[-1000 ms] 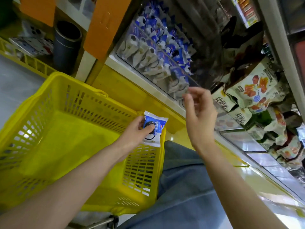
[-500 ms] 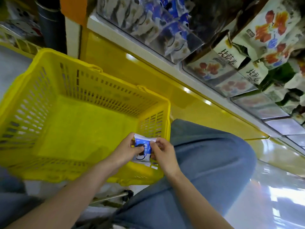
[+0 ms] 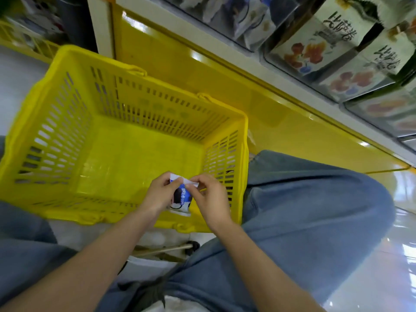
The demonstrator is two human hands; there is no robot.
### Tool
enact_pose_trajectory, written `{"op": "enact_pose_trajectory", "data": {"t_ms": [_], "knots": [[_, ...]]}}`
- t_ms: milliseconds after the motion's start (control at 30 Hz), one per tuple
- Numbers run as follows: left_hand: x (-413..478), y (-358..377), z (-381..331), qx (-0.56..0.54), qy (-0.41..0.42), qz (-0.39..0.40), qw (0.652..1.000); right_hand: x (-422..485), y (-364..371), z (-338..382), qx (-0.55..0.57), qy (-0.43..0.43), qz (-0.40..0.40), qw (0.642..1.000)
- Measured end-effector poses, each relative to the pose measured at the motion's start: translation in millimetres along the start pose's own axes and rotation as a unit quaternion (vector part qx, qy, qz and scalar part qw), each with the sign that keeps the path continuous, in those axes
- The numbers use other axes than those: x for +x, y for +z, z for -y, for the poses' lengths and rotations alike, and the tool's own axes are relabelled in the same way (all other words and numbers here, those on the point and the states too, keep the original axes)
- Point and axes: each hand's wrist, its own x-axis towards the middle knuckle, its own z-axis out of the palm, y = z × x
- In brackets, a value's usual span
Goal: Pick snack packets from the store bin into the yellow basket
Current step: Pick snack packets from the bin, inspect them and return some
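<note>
A blue-and-white snack packet is held upright between both hands, just inside the near right corner of the yellow basket. My left hand grips its left side. My right hand pinches its top edge from the right. The basket's floor shows nothing else in it. At the top of the view the clear store bin holds several more blue-and-white packets, blurred.
To the right of the bin, clear bins hold white packets with red fruit prints. A yellow shelf base runs behind the basket. My knees in blue jeans flank the basket. The floor on the right is glossy.
The packet went from above the basket's right rim, in my left hand alone, down into its near right corner. My right hand left the bin and joined on the packet.
</note>
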Motion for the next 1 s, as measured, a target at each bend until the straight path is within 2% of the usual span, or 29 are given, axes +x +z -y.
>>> {"op": "enact_pose_trajectory", "data": {"t_ms": [100, 167, 300, 400, 500, 600, 700, 833, 900, 1000], "knots": [[4.2, 0.5, 5.8, 0.004, -0.006, -0.007, 1.000, -2.0, 2.4, -1.7, -0.068, -0.062, -0.007, 0.996], [8.1, 1.1, 7.6, 0.012, -0.004, -0.011, 1.000, -1.5, 3.7, -1.9, -0.072, -0.068, -0.024, 0.995], [14.7, 0.5, 6.8, 0.032, -0.024, 0.013, 0.999, 4.6, 5.2, -2.8, 0.058, 0.041, -0.084, 0.994], [15.7, -3.0, 5.6, 0.027, -0.036, 0.023, 0.999, 12.4, 5.3, -6.8, 0.176, 0.146, -0.104, 0.968], [16.7, -7.0, 5.4, -0.011, -0.018, -0.019, 1.000, 17.8, 9.7, -10.5, 0.284, 0.244, -0.053, 0.926], [19.0, -12.5, 6.1, -0.043, 0.001, -0.050, 0.998, 18.4, 16.6, -15.5, 0.254, 0.293, 0.056, 0.920], [19.9, -15.1, 5.7, -0.038, 0.022, -0.050, 0.998, 12.6, 21.9, -14.9, 0.190, 0.256, 0.134, 0.938], [19.6, -14.9, 4.5, 0.039, 0.062, -0.040, 0.997, 9.5, 24.5, -14.5, 0.093, 0.125, 0.089, 0.984], [19.4, -15.2, 4.1, 0.074, 0.080, -0.016, 0.994, 11.1, 22.5, -9.4, 0.115, 0.086, 0.072, 0.987], [19.1, -12.5, 2.6, 0.051, 0.078, 0.000, 0.996, 14.8, 18.3, -3.5, 0.166, 0.105, 0.058, 0.979]]}}
